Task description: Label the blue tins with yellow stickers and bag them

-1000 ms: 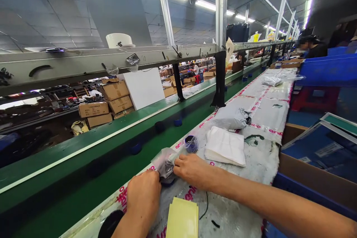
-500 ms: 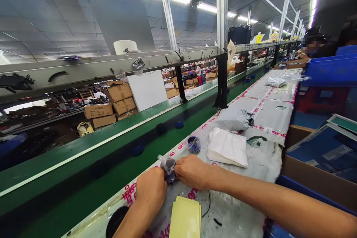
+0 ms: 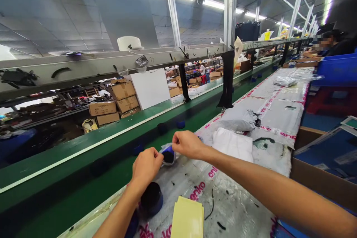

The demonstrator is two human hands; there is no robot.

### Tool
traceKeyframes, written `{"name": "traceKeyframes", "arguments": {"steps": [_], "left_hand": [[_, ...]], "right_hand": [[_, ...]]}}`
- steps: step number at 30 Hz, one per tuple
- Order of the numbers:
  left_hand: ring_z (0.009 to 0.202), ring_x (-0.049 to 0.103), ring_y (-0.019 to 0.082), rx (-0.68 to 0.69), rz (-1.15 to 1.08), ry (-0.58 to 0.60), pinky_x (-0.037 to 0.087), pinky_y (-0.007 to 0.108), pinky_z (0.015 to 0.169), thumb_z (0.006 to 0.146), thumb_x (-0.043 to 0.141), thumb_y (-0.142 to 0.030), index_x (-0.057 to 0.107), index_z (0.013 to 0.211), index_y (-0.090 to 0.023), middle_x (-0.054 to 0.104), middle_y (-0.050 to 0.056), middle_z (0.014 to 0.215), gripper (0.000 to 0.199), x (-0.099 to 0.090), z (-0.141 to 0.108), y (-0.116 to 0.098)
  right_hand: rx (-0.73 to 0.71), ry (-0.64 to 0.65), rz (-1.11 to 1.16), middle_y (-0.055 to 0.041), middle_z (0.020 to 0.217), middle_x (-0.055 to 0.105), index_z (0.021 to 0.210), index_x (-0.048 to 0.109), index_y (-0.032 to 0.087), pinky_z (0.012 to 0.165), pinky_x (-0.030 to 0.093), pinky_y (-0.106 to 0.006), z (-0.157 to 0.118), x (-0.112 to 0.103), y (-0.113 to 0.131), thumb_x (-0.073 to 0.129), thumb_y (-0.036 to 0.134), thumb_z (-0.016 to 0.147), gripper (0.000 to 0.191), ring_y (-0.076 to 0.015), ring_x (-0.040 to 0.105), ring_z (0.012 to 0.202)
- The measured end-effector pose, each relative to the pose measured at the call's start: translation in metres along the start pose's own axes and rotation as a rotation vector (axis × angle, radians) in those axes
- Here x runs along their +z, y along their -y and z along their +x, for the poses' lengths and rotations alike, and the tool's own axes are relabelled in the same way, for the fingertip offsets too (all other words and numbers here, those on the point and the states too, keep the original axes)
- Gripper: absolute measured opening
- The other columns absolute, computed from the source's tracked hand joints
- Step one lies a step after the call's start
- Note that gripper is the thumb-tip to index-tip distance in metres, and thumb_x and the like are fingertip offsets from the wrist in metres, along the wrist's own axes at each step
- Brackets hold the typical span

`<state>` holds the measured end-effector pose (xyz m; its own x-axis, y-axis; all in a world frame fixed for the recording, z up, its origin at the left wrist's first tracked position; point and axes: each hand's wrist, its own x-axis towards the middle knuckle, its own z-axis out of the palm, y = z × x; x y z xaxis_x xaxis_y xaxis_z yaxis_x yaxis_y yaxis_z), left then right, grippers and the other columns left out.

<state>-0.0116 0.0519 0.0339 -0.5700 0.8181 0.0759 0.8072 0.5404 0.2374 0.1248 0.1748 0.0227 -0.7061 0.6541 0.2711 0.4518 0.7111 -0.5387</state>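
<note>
While your left hand (image 3: 146, 165) and right hand (image 3: 187, 144) pinch a clear plastic bag (image 3: 165, 149) around a dark blue-rimmed disc (image 3: 168, 156), a black-lidded blue jar (image 3: 151, 198) stands just below.

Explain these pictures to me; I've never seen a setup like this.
There is no machine here: this is a person's own view, from a camera worn on the head, looking forward and down. The two bare arms are theirs. The left hand and right hand together hold a small clear plastic bag with something dark inside. On the film-covered bench lie a round black-and-blue container, a stack of yellow sheets, a folded white sheet and a grey plastic package.
</note>
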Motion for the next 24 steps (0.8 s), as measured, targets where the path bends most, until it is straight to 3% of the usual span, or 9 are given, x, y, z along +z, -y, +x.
{"name": "traceKeyframes", "arguments": {"steps": [5, 10, 12, 14, 17, 19, 21, 24], "left_hand": [[0.078, 0.063, 0.024, 0.041, -0.073, -0.028, 0.035, 0.032, 0.062, 0.087, 0.043, -0.036, 0.062, 0.072, -0.025, 0.071, 0.004, 0.077, 0.026, -0.022, -0.001, -0.011], [0.075, 0.065, 0.026, 0.075, -0.149, 0.094, 0.038, 0.032, 0.062, 0.086, 0.042, -0.041, 0.061, 0.068, -0.025, 0.072, 0.005, 0.075, 0.031, -0.004, 0.003, -0.013], [0.075, 0.066, 0.026, 0.084, -0.17, 0.114, 0.04, 0.033, 0.064, 0.088, 0.04, -0.05, 0.062, 0.07, -0.025, 0.072, 0.004, 0.075, 0.038, 0.003, 0.007, -0.011], [0.078, 0.067, 0.027, 0.097, -0.226, 0.111, 0.042, 0.033, 0.067, 0.089, 0.039, -0.06, 0.061, 0.07, -0.025, 0.073, 0.003, 0.076, 0.046, 0.004, 0.01, -0.009], [0.086, 0.071, 0.027, 0.057, -0.489, 0.08, 0.047, 0.032, 0.076, 0.084, 0.043, -0.072, 0.063, 0.071, -0.024, 0.076, 0.003, 0.083, 0.053, -0.003, 0.008, -0.01], [0.091, 0.072, 0.027, 0.006, -0.639, 0.034, 0.048, 0.031, 0.079, 0.078, 0.05, -0.074, 0.066, 0.075, -0.024, 0.077, 0.004, 0.088, 0.053, -0.008, 0.003, -0.013], [0.095, 0.072, 0.028, -0.008, -0.661, 0.006, 0.047, 0.03, 0.078, 0.076, 0.055, -0.075, 0.067, 0.079, -0.025, 0.077, 0.003, 0.09, 0.052, -0.01, -0.002, -0.016], [0.098, 0.071, 0.028, 0.04, -0.593, 0.032, 0.045, 0.03, 0.076, 0.075, 0.053, -0.079, 0.066, 0.078, -0.026, 0.078, 0.002, 0.09, 0.055, -0.011, -0.011, -0.017]], "right_hand": [[0.018, -0.092, -0.056, -0.0025, 0.084, 0.075, 0.088, 0.073, 0.02, 0.062, 0.037, -0.025, 0.001, -0.032, 0.003, 0.065, 0.018, 0.077, 0.013, -0.0184, 0.066, 0.078], [0.051, -0.179, -0.149, 0.0015, 0.099, 0.077, 0.109, 0.07, 0.024, 0.067, 0.043, -0.021, -0.012, -0.069, -0.026, 0.059, 0.022, 0.091, 0.021, -0.0136, 0.068, 0.087], [0.085, -0.228, -0.227, -0.0009, 0.106, 0.076, 0.117, 0.067, 0.023, 0.072, 0.045, -0.022, -0.03, -0.087, -0.046, 0.05, 0.025, 0.1, 0.025, -0.014, 0.069, 0.092], [0.112, -0.234, -0.325, -0.0048, 0.106, 0.075, 0.114, 0.069, 0.02, 0.076, 0.046, -0.026, -0.057, -0.098, -0.066, 0.045, 0.03, 0.104, 0.028, -0.0173, 0.069, 0.094], [0.115, -0.143, -0.473, -0.011, 0.1, 0.074, 0.096, 0.074, 0.016, 0.076, 0.048, -0.03, -0.099, -0.09, -0.088, 0.056, 0.038, 0.1, 0.029, -0.0241, 0.068, 0.093], [0.099, -0.077, -0.552, -0.0159, 0.103, 0.072, 0.096, 0.074, 0.013, 0.076, 0.05, -0.032, -0.118, -0.073, -0.096, 0.066, 0.04, 0.094, 0.029, -0.0285, 0.066, 0.098], [0.09, -0.035, -0.606, -0.019, 0.107, 0.069, 0.1, 0.073, 0.01, 0.076, 0.052, -0.034, -0.126, -0.055, -0.101, 0.065, 0.036, 0.094, 0.028, -0.031, 0.063, 0.103], [0.085, 0.013, -0.64, -0.0186, 0.104, 0.068, 0.101, 0.072, 0.01, 0.075, 0.053, -0.035, -0.124, -0.038, -0.104, 0.056, 0.017, 0.095, 0.018, -0.0294, 0.062, 0.101]]}}
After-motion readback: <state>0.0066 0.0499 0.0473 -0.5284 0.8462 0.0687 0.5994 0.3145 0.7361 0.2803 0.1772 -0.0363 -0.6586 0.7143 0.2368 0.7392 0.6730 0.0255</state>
